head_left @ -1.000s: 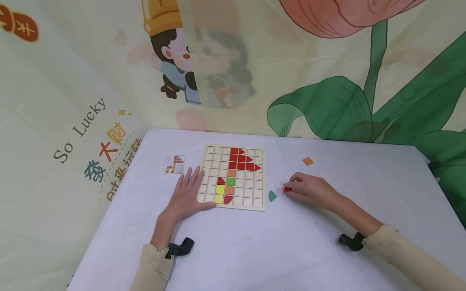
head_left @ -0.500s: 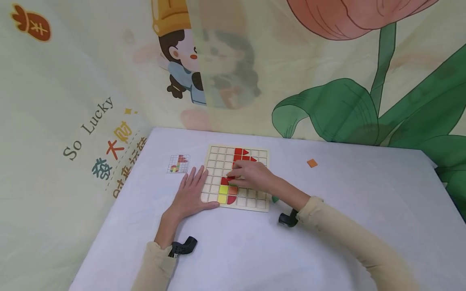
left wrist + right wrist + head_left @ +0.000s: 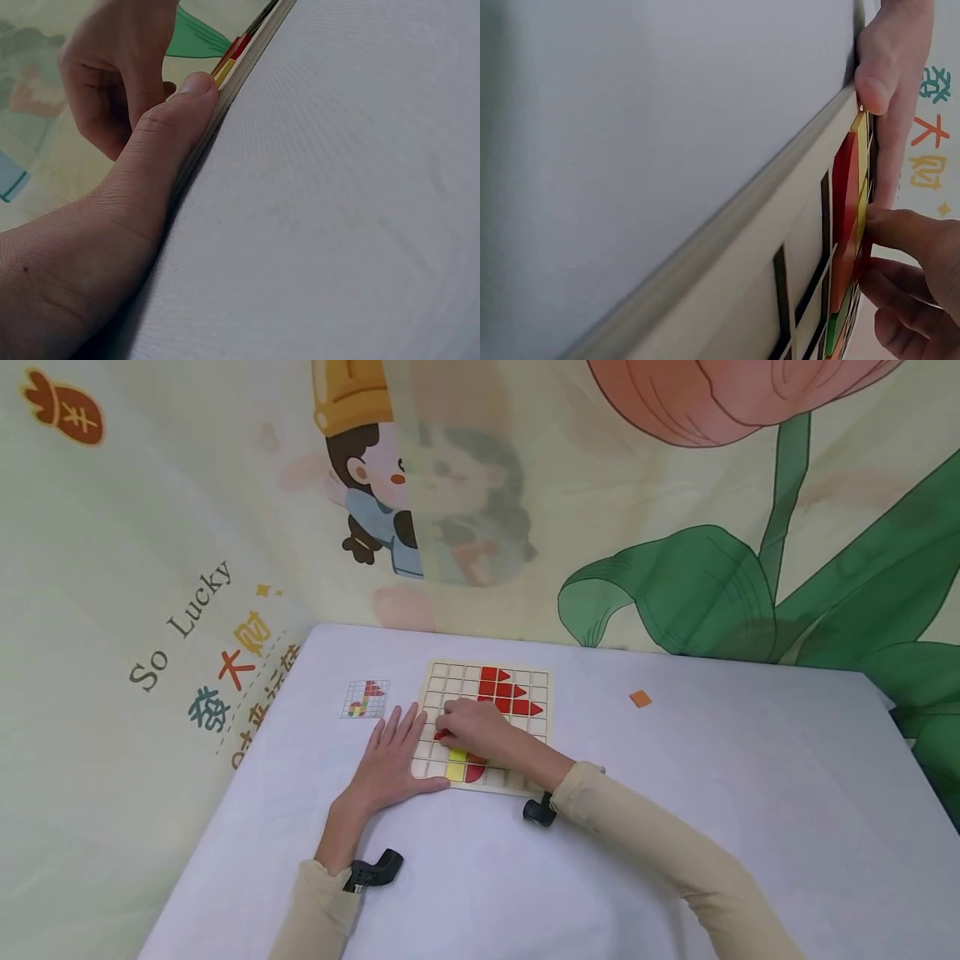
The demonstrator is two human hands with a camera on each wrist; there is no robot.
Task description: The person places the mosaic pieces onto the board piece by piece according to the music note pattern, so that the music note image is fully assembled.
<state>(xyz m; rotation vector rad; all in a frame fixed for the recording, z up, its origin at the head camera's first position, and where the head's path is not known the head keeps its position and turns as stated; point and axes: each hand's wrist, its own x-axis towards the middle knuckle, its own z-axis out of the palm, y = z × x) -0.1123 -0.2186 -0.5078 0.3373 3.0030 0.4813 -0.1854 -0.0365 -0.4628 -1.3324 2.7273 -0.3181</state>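
Observation:
My left hand (image 3: pixel 384 767) lies with fingers spread at the left edge of a wooden grid board (image 3: pixel 517 781). Its thumb rests on the board's front corner in the left wrist view. Over the board's middle left, my right hand (image 3: pixel 483 731) pinches a small red tile (image 3: pixel 438 737) between thumb and fingers, down at the grid. Red squares and triangles form three rows (image 3: pixel 498 689) at the top. Yellow tiles (image 3: pixel 456 765) and a rounded red tile (image 3: pixel 475 772) show near the front edge. The right hand hides the tiles between; the right wrist view shows a green one (image 3: pixel 832 330).
A small printed pattern card (image 3: pixel 365 699) lies left of the board on the white-covered table (image 3: pixel 300 827). One orange square tile (image 3: pixel 640 698) is off to the right. A printed cloth backdrop (image 3: pixel 480 602) stands behind the table.
My right hand has carried the red tile from right of the board across to its left part. The left hand stays in place. The loose green tile is now hidden behind the right arm.

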